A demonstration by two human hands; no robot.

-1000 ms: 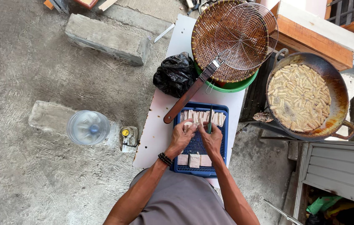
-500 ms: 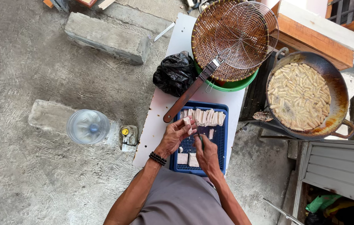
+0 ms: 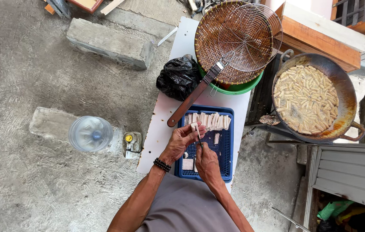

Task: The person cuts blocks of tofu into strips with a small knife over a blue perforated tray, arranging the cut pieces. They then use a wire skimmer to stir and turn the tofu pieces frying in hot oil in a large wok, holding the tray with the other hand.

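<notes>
Small pale strip [image 3: 194,127] pinched at the fingertips of the left hand [image 3: 181,141], held just above the blue tray [image 3: 228,148], near the tray's upper-left part. Right hand [image 3: 207,162] sits at 5 o'clock of the left, touching it, fingers closed round a thin dark tool [image 3: 199,140] (blade or stick, too small to tell) whose tip points up toward the strip. So both hands together, each clamped: L on the strip, R on the tool.

Step, as I read it: working one strip w/ the tool, cutting or trimming, mid-way thru a batch. Row of finished pale strips [image 3: 210,121] lies along the tray's 12 o'clock edge; a couple of flat pale pieces [image 3: 187,164] wait at the tray's 7 o'clock, partly under the wrists. One loose strip [image 3: 216,138] mid-tray.

Next move prob. calls for a steady L pinch and a short, controlled tool stroke close to the fingertips; slip risk to the thumb.

Outward: tray rests on a white board [image 3: 158,133]. At 12 o'clock of tray, wire skimmer [image 3: 251,36] w/ brown handle lying over a woven basket [image 3: 210,47] on a green bowl [image 3: 238,89]. Black plastic bag [image 3: 179,77] at 11. Wok [image 3: 345,99] full of frying pale pieces at 2 o'clock, off the board. Clear water bottle [image 3: 91,133] at 9, on concrete ground; concrete block [image 3: 109,43] at 10–11, well apart.
</notes>
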